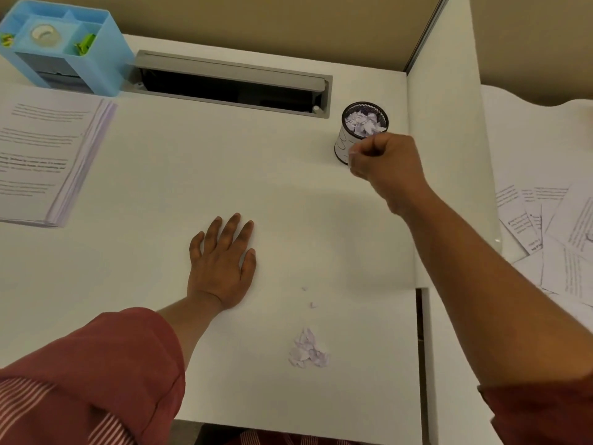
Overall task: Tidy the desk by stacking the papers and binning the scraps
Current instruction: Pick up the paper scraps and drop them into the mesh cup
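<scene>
Right hand (pixel 383 165) hovers just beside the mesh cup bin (pixel 361 131), fingers curled tight, a sliver of white at the fingertips; probably scraps, though I cannot tell for sure. The bin's mouth sits just beyond the knuckles, already heaped with torn bits. Left hand (pixel 221 261) lies flat, fingers spread on the desk (pixel 160 175), likely bracing the reach. Loose scraps (pixel 306 350) wait below its thumb side. Stacked papers (pixel 48 159) sit far left of those fingertips.
</scene>
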Demonstrator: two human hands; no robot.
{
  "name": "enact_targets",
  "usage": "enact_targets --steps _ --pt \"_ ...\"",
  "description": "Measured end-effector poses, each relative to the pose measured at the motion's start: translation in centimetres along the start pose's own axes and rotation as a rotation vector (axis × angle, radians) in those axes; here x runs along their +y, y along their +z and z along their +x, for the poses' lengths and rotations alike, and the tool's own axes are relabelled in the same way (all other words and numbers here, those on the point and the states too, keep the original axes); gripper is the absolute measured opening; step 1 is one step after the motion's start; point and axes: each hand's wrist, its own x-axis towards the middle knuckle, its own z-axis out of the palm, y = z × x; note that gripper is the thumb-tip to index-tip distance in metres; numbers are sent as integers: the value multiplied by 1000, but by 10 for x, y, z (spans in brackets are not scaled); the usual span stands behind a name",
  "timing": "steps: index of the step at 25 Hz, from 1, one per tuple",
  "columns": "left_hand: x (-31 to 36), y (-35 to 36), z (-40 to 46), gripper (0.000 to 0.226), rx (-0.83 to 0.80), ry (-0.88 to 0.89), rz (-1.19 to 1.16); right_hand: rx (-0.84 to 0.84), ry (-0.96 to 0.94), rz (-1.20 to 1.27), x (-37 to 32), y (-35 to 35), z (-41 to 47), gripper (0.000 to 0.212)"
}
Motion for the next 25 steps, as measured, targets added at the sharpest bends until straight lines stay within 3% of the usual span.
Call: enact_targets --steps 5,10,18,25 --pt "1 0 1 60 14 2 3 265 -76 -163 -25 -15 65 13" --pt "1 -1 0 59 7 1 3 179 -47 -307 -19 -10 92 12" --pt "1 -1 0 59 12 5 -2 191 -102 -471 -16 -7 103 34" --pt "1 -2 0 59 4 0 0 272 -216 -451 -17 -5 72 18"
